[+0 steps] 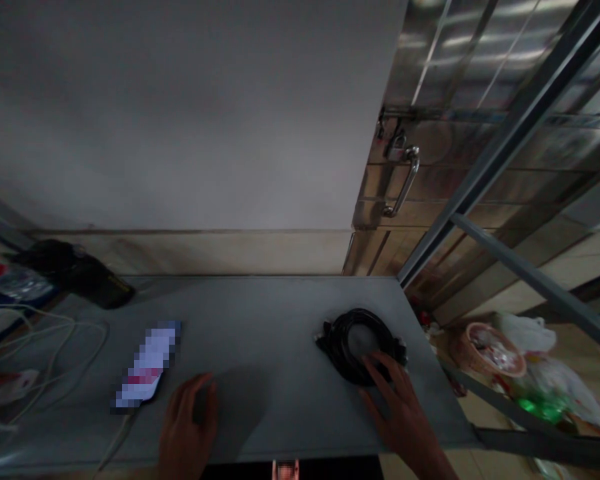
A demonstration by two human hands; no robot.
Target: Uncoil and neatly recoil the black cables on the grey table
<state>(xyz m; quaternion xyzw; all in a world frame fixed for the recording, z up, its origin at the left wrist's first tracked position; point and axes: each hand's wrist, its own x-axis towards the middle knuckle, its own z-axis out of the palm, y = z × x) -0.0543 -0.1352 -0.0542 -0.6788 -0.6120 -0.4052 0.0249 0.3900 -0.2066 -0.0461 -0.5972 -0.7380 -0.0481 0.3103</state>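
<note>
On the grey table (pixel 260 413) lies a coiled black cable (pixel 337 350) with its plug ends poking out at both sides. My right hand (pixel 395 407) reaches over the coil's near right edge, fingers spread and fingertips at or on it; firm contact cannot be made out. To the left, my left hand (pixel 187 420) hovers at the front of the table with fingers loosely curved and the thumb apart, and no object shows in it. Nearest to that hand is a phone (pixel 147 367), its screen lit and blurred, with a charging cord at its lower end.
A black pouch-like item (pixel 85 273) lies at the back left, near tangled white cords (pixel 55 347). Grey metal frame bars (pixel 485 153) rise at the right. Beyond them stand a pink basket (pixel 495 350) and plastic bags (pixel 530 333). A padlocked metal door (pixel 440 147) is behind.
</note>
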